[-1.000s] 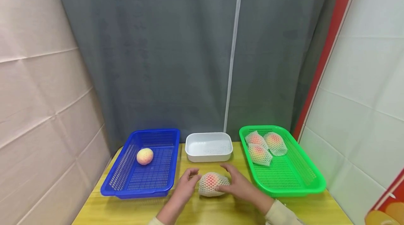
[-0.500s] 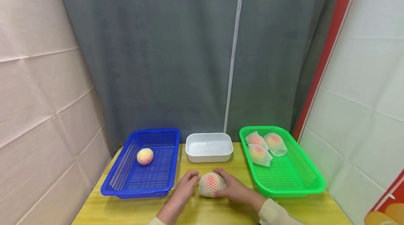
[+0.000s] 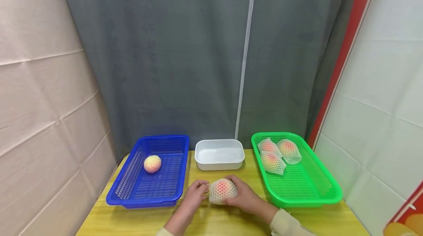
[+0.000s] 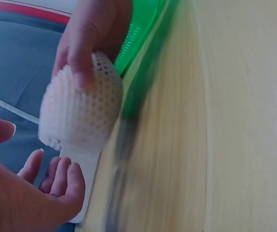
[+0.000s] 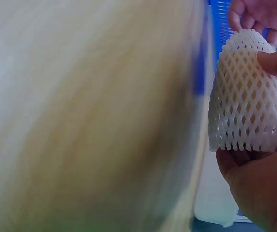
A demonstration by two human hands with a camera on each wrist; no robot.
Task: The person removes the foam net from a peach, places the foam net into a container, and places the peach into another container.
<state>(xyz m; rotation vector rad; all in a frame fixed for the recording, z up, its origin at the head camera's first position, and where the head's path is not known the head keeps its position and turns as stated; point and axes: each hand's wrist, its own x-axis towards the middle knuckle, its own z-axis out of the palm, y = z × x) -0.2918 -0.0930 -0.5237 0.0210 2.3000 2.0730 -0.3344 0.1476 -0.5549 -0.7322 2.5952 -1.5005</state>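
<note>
My right hand (image 3: 243, 195) grips a peach in a white foam net (image 3: 222, 191) from its right side, just in front of the white tray. In the right wrist view the thumb lies across the netting (image 5: 247, 96) and the fingers curl behind it. The left hand (image 3: 195, 196) is close by on the peach's left, its fingers loosely bent and holding nothing. Seen from the left wrist, the netted peach (image 4: 80, 106) is above these fingers (image 4: 61, 179), with a gap between. A bare peach (image 3: 152, 164) lies in the blue basket (image 3: 114, 200).
A shallow white tray (image 3: 219, 167) stands at the back middle, between the blue basket on the left and a green basket (image 3: 325, 177) on the right. Several netted peaches (image 3: 271, 161) lie in the green one. Behind the wooden table (image 3: 211, 225) hangs a grey curtain (image 3: 185, 63).
My right hand, earlier spread around the netted peach, has closed its grip on it and turned it more upright. The left hand has hardly moved.
</note>
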